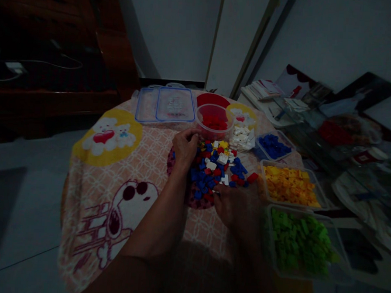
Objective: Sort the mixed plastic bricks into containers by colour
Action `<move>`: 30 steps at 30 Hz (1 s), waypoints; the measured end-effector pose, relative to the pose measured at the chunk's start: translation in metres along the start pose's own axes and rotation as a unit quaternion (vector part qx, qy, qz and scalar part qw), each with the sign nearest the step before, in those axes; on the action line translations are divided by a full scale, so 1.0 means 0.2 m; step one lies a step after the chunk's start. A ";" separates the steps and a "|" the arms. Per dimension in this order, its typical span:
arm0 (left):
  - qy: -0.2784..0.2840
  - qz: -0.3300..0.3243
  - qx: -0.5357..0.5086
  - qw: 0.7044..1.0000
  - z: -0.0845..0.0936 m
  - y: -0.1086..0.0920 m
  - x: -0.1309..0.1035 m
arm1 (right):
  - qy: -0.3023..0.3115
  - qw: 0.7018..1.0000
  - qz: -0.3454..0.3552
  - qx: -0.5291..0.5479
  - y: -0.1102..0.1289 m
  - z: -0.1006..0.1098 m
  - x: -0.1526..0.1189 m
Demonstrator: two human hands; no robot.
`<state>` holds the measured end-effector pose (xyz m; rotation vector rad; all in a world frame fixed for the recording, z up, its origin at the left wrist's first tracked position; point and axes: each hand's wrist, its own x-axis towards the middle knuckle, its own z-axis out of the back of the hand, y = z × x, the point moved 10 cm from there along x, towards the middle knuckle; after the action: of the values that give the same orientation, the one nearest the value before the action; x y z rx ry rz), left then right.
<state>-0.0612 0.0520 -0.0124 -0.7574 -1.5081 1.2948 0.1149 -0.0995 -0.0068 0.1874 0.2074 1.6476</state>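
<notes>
A mixed pile of blue, red, white and yellow toy building bricks [210, 178] lies on a round dark pink patch of the tablecloth. My left hand [184, 150] is at the pile's far left side, near the round tub [200, 130] of red bricks. Its fingers are curled together, and what they hold, if anything, is hidden. At the near right edge of the pile is my right hand [233, 207]. Its fingers are bent closed against the bricks, and I cannot make out anything between them in the dim light.
White bricks [243, 138] sit in a clear bag or box beside the tub. Along the right stand clear boxes of blue bricks [274, 146], yellow bricks [288, 184] and green bricks [302, 244]. Blue-rimmed lids [176, 105] lie at the back. A cluttered glass surface [309, 133] adjoins on the right.
</notes>
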 end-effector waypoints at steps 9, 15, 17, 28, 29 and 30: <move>-0.001 0.008 0.003 1.000 0.01 -0.01 0.00 | -0.078 0.991 -0.077 0.075 -0.09 0.15 0.04; -0.002 0.007 0.002 1.000 0.01 0.00 0.00 | -0.294 0.936 -0.079 0.174 -0.20 0.43 0.29; 0.002 0.006 -0.013 1.000 0.01 0.01 0.00 | -0.363 0.905 -0.118 0.188 -0.29 0.51 0.34; -0.010 0.013 -0.009 1.000 0.03 0.00 0.00 | -0.273 0.927 -0.150 0.208 -0.37 0.26 0.11; -0.010 0.013 -0.008 1.000 0.03 -0.01 0.00 | -0.251 0.934 -0.150 0.205 -0.37 0.24 0.09; -0.009 0.013 -0.005 1.000 0.03 -0.01 0.00 | -0.224 0.942 -0.143 0.203 -0.36 0.21 0.08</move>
<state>-0.0658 0.0492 -0.0102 -0.7761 -1.5258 1.3169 0.1928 -0.0769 0.0170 0.8009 0.2118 1.2183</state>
